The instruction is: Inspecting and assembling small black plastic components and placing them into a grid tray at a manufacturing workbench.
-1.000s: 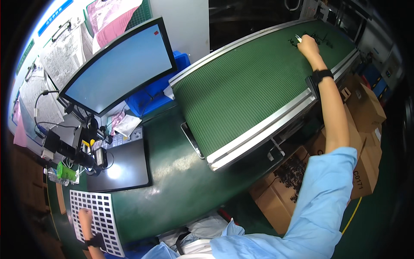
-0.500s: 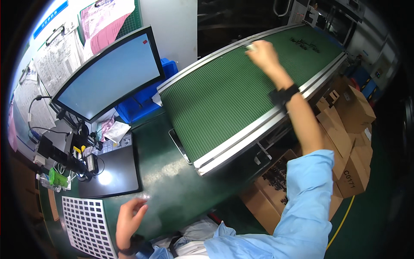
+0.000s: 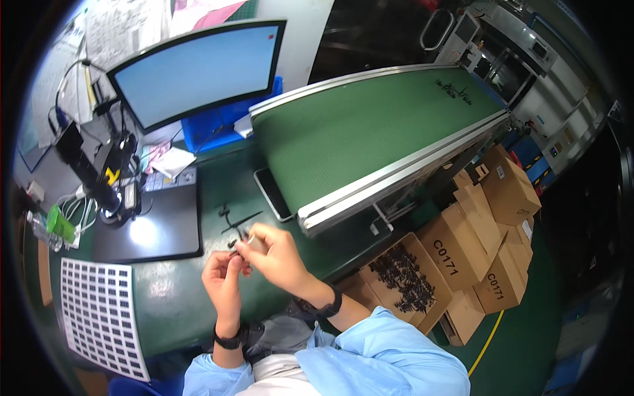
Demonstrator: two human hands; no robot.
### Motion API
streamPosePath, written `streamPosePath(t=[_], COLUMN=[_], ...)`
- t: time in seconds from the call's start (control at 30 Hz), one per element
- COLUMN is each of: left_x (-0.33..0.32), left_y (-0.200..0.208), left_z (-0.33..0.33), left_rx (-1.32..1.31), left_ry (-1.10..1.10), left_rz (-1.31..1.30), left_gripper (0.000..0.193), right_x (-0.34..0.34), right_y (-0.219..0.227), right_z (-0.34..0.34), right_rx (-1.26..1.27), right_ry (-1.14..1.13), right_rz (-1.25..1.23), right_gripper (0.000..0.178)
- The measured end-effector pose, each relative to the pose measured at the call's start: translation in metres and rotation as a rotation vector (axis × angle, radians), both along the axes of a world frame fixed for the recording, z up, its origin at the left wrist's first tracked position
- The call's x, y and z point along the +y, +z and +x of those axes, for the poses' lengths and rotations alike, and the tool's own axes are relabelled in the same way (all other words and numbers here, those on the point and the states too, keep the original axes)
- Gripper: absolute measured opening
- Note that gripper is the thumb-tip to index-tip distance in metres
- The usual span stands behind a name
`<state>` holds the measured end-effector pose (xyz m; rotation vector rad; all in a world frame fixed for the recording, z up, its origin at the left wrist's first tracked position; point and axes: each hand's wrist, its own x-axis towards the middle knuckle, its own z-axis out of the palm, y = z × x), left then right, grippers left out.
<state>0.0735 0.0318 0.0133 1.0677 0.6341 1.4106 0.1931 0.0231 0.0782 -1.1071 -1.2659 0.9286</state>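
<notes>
My two hands meet above the near part of the green table. The fingers of my left hand (image 3: 223, 280) are pinched at the lower end of a black branched part (image 3: 239, 224), thin like a moulded plastic sprue. Its arms stick out beyond my fingertips over the table. Coming in from the right, my right hand (image 3: 281, 257) is closed around a small pale object (image 3: 255, 245) at the same spot; its kind is mostly hidden by the fingers. Farther off, several similar black parts (image 3: 454, 92) lie on the far end of the green conveyor belt (image 3: 356, 138).
A monitor (image 3: 205, 72) and a closed black laptop (image 3: 148, 228) stand left, near a camera on a stand (image 3: 89, 168). A phone (image 3: 272, 193) lies by the belt. Lower left is a label sheet (image 3: 102, 317). Cardboard boxes (image 3: 462, 254) stand right, one holding black parts (image 3: 403, 277).
My right hand has come back from over the belt to my left hand. The black branched part now shows between them, and my left hand has closed. The view has shifted.
</notes>
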Motion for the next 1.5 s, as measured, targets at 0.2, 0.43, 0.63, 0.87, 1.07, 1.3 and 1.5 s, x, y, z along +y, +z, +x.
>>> streamPosePath(t=[0.2, 0.43, 0.63, 0.87, 1.07, 1.3, 1.5], left_x=[-0.002, 0.032, 0.030, 0.021, 0.018, 0.019, 0.021], left_y=[-0.022, -0.041, -0.036, -0.032, -0.032, -0.031, -0.035], left_z=[-0.010, -0.049, -0.060, -0.054, -0.051, -0.053, -0.053], left_rx=[0.110, -0.469, -0.255, -0.181, -0.266, -0.221, -0.201], left_ry=[0.230, 0.094, 0.199, 0.162, -0.042, -0.057, -0.067], left_rz=[0.006, -0.172, -0.117, -0.087, -0.071, -0.011, 0.006], left_gripper=[0.005, 0.016, 0.018, 0.010, 0.010, 0.011, 0.012], right_x=[0.011, 0.020, 0.002, -0.017, -0.017, -0.013, -0.011], right_y=[-0.052, -0.077, -0.107, -0.065, -0.050, -0.055, -0.054], right_z=[-0.020, 0.003, -0.007, -0.034, -0.046, -0.045, -0.039], right_rx=[0.613, 0.234, -0.655, -0.137, -0.055, -0.103, -0.028], right_ry=[0.082, -0.198, 0.006, -0.025, 0.080, 0.124, 0.191], right_rz=[-0.278, -0.139, -0.414, -0.309, -0.152, -0.117, -0.156], right_gripper=[0.018, 0.017, 0.022, 0.024, 0.029, 0.034, 0.034])
